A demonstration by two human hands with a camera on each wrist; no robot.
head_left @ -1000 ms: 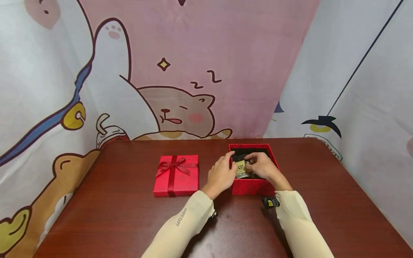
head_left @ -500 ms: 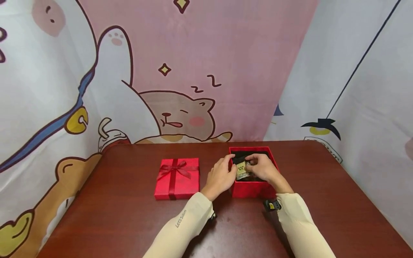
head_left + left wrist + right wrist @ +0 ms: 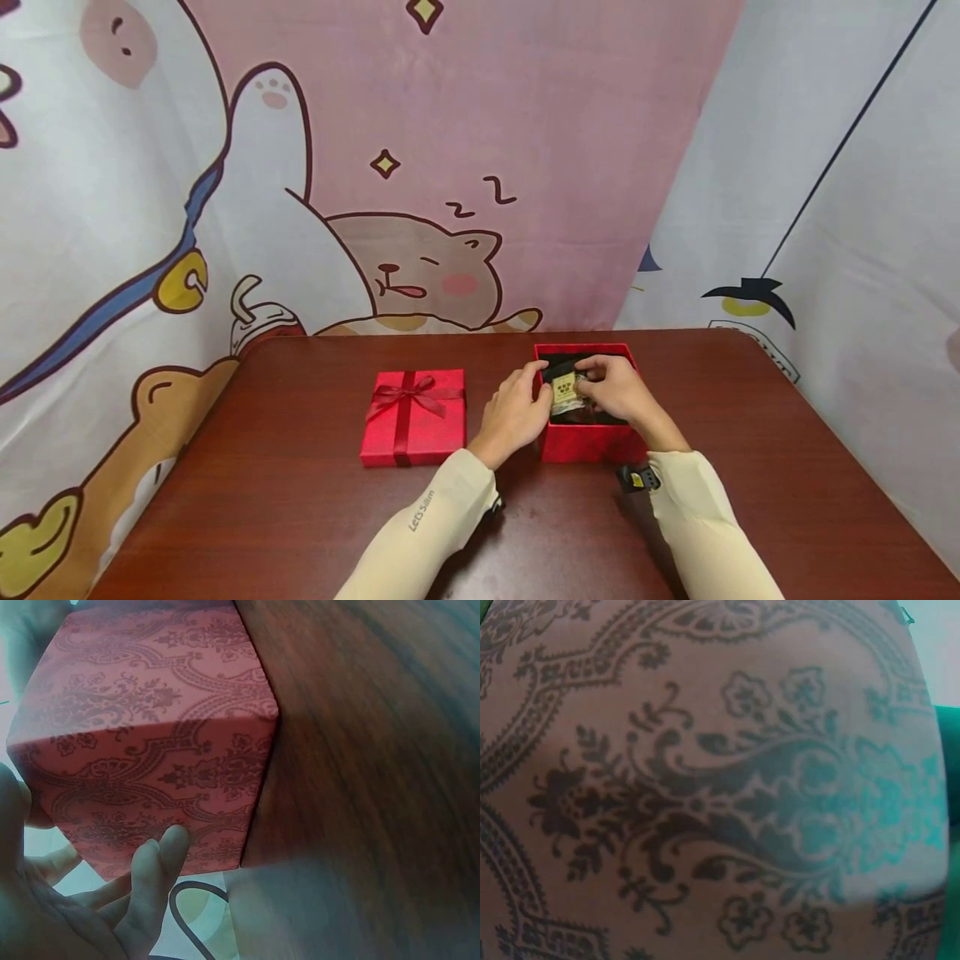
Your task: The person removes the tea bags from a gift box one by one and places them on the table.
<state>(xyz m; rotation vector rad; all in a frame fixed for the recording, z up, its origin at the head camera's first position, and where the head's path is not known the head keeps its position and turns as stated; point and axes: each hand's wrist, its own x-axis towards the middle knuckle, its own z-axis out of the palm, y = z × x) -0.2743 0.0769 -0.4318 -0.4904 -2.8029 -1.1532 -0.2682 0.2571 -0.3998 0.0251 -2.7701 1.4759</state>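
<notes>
In the head view, a red gift box (image 3: 592, 444) stands lidless at the right, with black lining material inside. My left hand (image 3: 513, 412) holds its left wall, thumb at the inner side. The left wrist view shows the fingers of that left hand (image 3: 142, 900) against the patterned outer wall of the box (image 3: 172, 780). My right hand (image 3: 615, 387) reaches into the box and pinches a small clear packet with a pale yellow label (image 3: 564, 388). A patterned box wall (image 3: 735, 780) fills the right wrist view, hiding the right fingers there.
A red lid (image 3: 382, 437) with a dark red ribbon bow (image 3: 412, 395) lies left of the box. Both rest on a brown wooden table (image 3: 285, 467). A cartoon-printed cloth (image 3: 585, 167) hangs behind the table.
The packet has shifted slightly to the right with my right hand, and its label shows more squarely. My left hand stays on the box wall. The head view has tilted up a little.
</notes>
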